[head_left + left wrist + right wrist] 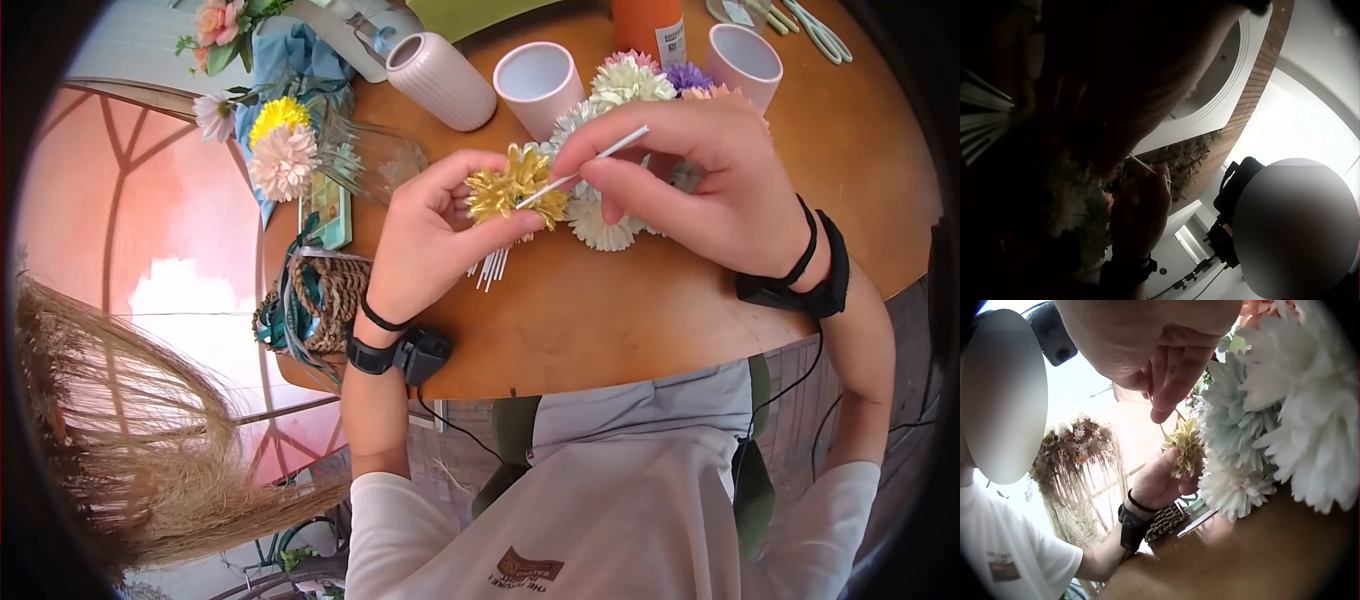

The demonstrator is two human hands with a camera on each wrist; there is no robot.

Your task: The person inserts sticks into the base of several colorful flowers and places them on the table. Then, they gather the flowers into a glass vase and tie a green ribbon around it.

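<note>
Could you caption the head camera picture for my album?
Over a wooden table, the left hand holds a gold flower while the right hand pinches a white stick.

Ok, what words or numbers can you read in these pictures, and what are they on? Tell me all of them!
"THE FUTURE": on the shirt; the print's other words are too small to read surely.
White label on the orange container: too small to read.
Pale label on the clear jar: too blurred.

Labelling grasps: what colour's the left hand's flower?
The flower is gold, clearest in the head view.
</note>
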